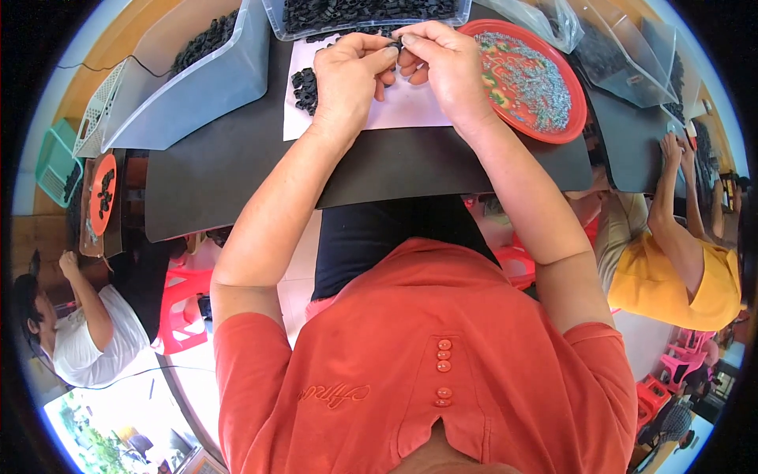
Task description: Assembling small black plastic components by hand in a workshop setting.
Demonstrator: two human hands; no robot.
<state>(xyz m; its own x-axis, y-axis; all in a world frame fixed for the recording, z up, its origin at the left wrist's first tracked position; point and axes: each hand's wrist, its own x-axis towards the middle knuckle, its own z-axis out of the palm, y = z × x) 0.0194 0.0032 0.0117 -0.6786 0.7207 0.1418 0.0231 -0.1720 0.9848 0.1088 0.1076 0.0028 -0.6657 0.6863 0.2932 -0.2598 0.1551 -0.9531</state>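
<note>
My left hand point(351, 73) and my right hand point(446, 69) meet over a pale sheet point(407, 117) on the black table. Both are closed at the fingertips around one small black part point(395, 45); its exact kind is too small and covered to tell. Beside my left hand lies a pile of similar small black parts point(304, 92), partly on the sheet. Close to my right hand stands a round red tray point(579, 125) with a patterned bottom, holding many tiny silvery pieces point(539, 88).
Ahead stands a clear bin point(371, 30) full of black parts. Larger translucent bins flank me, one at left point(197, 103) and one at right point(632, 83). A clear plastic bag point(545, 22) lies behind the tray. Co-workers sit at left point(91, 336) and right point(671, 272).
</note>
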